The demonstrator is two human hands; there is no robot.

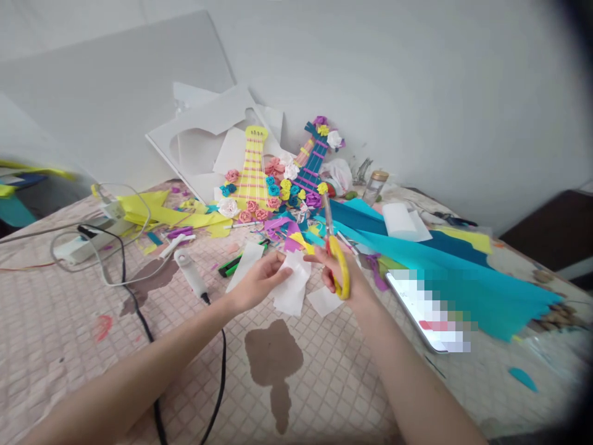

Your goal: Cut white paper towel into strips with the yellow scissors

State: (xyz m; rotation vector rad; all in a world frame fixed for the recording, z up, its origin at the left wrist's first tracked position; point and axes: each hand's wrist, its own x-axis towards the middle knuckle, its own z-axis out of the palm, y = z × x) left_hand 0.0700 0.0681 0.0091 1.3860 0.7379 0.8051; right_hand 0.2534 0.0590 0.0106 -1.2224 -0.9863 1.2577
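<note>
My left hand pinches a piece of white paper between thumb and fingers above the middle of the table. Yellow-handled scissors sit in my right hand, their blades pointing up and away from me. The index finger of that hand reaches toward the paper's right edge; whether it touches is hard to tell. Another white paper piece lies below my right hand, and a white strip lies left of my left hand, partly over a green and black cutter.
Two flower-decked paper guitars, one yellow and one blue, stand at the back. Turquoise crepe paper and a phone lie right. A white glue gun, black cable and power strip are left.
</note>
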